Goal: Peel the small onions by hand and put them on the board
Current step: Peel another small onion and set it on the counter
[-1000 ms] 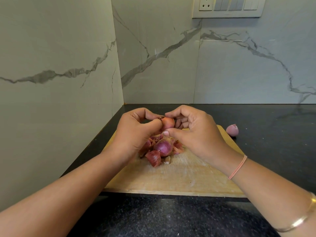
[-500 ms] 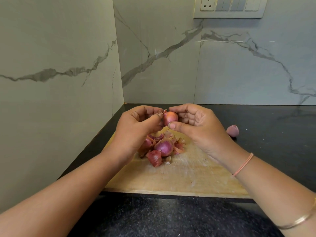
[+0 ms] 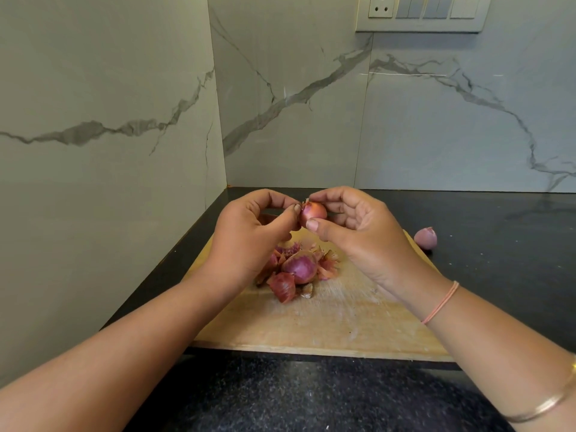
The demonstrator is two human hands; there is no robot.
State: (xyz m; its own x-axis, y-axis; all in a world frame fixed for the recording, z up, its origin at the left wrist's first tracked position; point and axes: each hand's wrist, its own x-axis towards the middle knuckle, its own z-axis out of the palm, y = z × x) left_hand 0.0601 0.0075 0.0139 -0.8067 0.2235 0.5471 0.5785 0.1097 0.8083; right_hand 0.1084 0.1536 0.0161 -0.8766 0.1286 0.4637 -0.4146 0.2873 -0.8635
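While the right hand (image 3: 358, 232) grips a small onion (image 3: 313, 211) between thumb and curled fingers, the left hand (image 3: 249, 235) pinches the papery tip of that same onion with thumb and forefinger. Both hands meet at the centre of the frame, raised above the far part of the wooden board (image 3: 343, 322). Below them on the board lies a second onion (image 3: 299, 265), purple and glossy, touching a loose heap of reddish skins (image 3: 282, 286). A third onion (image 3: 425, 236) sits on the black worktop (image 3: 498, 244) near the board's far right corner. Grey-veined marble walls (image 3: 109, 104) fill the upper frame, with a switch plate (image 3: 420, 14) in the upper right.
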